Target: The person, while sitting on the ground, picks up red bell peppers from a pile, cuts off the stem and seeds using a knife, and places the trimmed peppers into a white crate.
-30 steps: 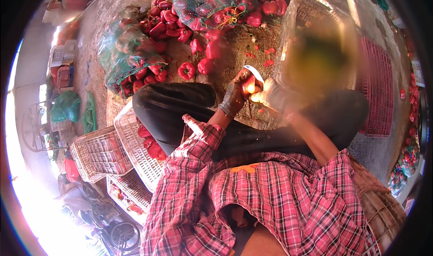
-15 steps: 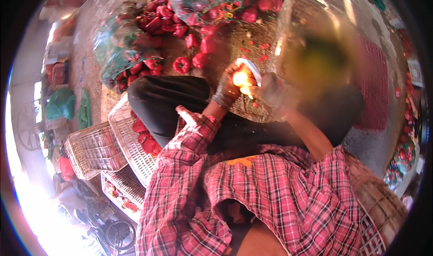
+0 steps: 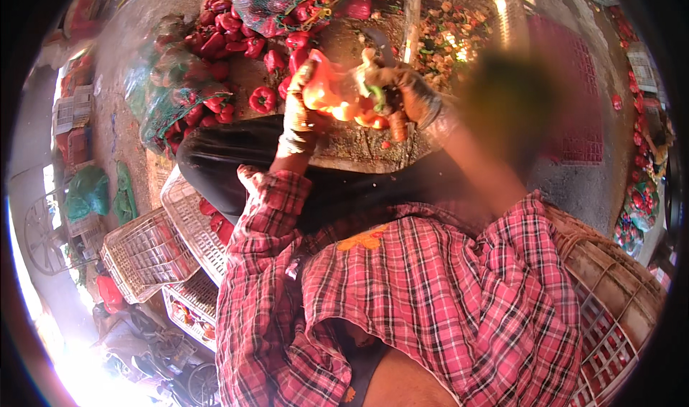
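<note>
My left hand (image 3: 298,109), in a dirty glove, is closed on a red bell pepper (image 3: 321,84), brightly lit with its opened side facing right. Just right of it, my gloved right hand (image 3: 418,100) grips a pale pepper core (image 3: 372,77) with a green stem end. The core is apart from most of the pepper's wall; strong glare hides whether they still touch. A thin grey blade (image 3: 380,44) shows above the right hand; its handle is hidden. Both hands are above the littered board (image 3: 359,145) in front of my crossed legs.
Whole red peppers (image 3: 262,100) and green net sacks (image 3: 172,84) lie ahead and left. A crate (image 3: 513,12) of cores stands ahead right. White crates (image 3: 151,256) are at my left, another crate (image 3: 610,299) at my right. A dark blur covers part of the right side.
My hands have drawn apart, the left moving left with the pepper. The core now shows in my right hand, clear of the pepper's bulk. The white blade beside the pepper has swung upward. The whole view has shifted.
</note>
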The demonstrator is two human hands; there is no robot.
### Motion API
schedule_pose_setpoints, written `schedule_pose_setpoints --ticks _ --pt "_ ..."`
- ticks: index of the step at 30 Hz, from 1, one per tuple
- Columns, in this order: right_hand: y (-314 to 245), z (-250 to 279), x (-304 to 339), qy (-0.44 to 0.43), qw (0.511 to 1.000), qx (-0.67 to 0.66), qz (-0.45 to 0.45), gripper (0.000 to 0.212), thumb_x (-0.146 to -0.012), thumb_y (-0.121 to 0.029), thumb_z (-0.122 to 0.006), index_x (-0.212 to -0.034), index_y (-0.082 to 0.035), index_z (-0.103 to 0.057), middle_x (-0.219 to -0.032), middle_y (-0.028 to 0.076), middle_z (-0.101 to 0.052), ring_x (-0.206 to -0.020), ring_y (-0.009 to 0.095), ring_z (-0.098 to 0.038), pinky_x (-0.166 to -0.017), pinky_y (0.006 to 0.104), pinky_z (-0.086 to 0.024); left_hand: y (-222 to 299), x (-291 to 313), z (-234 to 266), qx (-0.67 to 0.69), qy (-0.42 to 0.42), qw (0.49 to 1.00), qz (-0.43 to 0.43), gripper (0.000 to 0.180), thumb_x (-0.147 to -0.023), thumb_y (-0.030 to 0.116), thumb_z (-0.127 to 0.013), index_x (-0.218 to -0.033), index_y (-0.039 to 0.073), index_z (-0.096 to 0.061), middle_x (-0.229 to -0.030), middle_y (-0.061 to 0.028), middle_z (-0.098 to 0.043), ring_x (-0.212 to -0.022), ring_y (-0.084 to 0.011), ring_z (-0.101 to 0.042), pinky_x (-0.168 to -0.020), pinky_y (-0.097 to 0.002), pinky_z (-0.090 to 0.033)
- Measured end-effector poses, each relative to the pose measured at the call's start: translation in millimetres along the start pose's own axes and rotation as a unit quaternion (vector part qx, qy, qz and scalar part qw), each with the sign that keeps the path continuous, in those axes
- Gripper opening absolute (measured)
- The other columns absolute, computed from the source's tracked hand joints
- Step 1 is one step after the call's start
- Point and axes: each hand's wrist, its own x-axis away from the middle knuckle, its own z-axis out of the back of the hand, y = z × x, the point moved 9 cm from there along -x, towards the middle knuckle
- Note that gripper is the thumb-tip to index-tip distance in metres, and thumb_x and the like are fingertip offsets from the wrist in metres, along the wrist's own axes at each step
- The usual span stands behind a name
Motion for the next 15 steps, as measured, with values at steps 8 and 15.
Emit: schedule_pose_setpoints --ticks 8,15 --pt "-117 112 12 0.306 0.905 0.253 0.154 0.018 -0.079 -0.024 -0.058 -0.082 -0.007 -0.057 -0.065 0.0 -0.055 -0.05 0.007 -0.051 -0.037 0.0203 -0.039 312 164 36 -0.633 0.165 0.616 -0.44 0.057 -0.081 0.042 -0.06 -0.117 0.0 -0.047 -0.108 -0.0131 -0.056 -0.095 -0.0226 -0.058 -0.085 -0.038 -0.048" --pt "-95 220 6 0.444 0.83 0.337 0.033 0.018 -0.08 -0.024 -0.057 -0.083 -0.007 -0.056 -0.065 0.0 -0.055 -0.049 0.007 -0.05 -0.036 0.0205 -0.039 304 281 177 -0.78 0.272 0.453 -0.335 0.061 -0.071 0.024 -0.073 -0.121 0.002 -0.044 -0.109 -0.0166 -0.055 -0.095 -0.0276 -0.056 -0.085 -0.036 -0.047"
